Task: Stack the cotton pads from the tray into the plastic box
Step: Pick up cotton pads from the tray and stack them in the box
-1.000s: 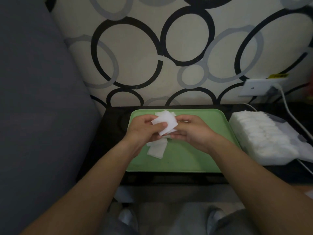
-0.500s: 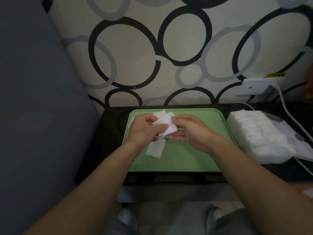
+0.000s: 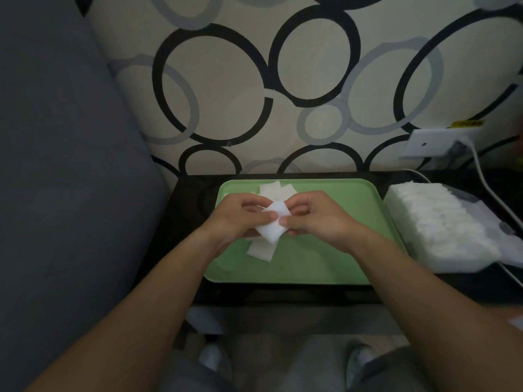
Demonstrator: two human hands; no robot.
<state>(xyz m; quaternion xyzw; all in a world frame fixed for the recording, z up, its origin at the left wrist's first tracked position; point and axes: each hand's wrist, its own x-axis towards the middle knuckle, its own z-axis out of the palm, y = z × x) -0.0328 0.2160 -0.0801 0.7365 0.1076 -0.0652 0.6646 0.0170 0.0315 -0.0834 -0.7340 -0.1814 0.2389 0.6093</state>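
Looking down from my head, my left hand [image 3: 237, 220] and right hand [image 3: 318, 219] meet over the middle of the green tray [image 3: 325, 264]. Between them sits a small stack of cotton pads [image 3: 273, 223]. The fingers of my left hand curl round the stack's left side, with the thumb lying across its top face. The fingers of my right hand curl in and pinch its right edge, the thumb tip pressed to the pad just beside my left thumb. Both hands grip the same stack, which is held above the tray floor and tilted, one corner pointing toward the tray's near edge. The stack is white, square and soft-edged, thick enough that its side shows. How many pads it holds I cannot tell.

More pads lie on the tray itself. A few loose pads [image 3: 276, 190] overlap one another at the tray's far edge, partly hidden behind my hands. Another flat pad [image 3: 261, 251] lies below my left hand, toward the tray's near left, its corner sticking out under the held stack.

Just right of the tray stands the plastic box [image 3: 441, 230], packed with a long row of white pads. Tray and box rest on a dark counter [image 3: 186, 210]. Beyond the tray's far right corner a white wall socket [image 3: 435, 142] carries a cable [image 3: 486, 182] that runs down past the box. Left of the tray is a grey cushion [image 3: 56, 165].
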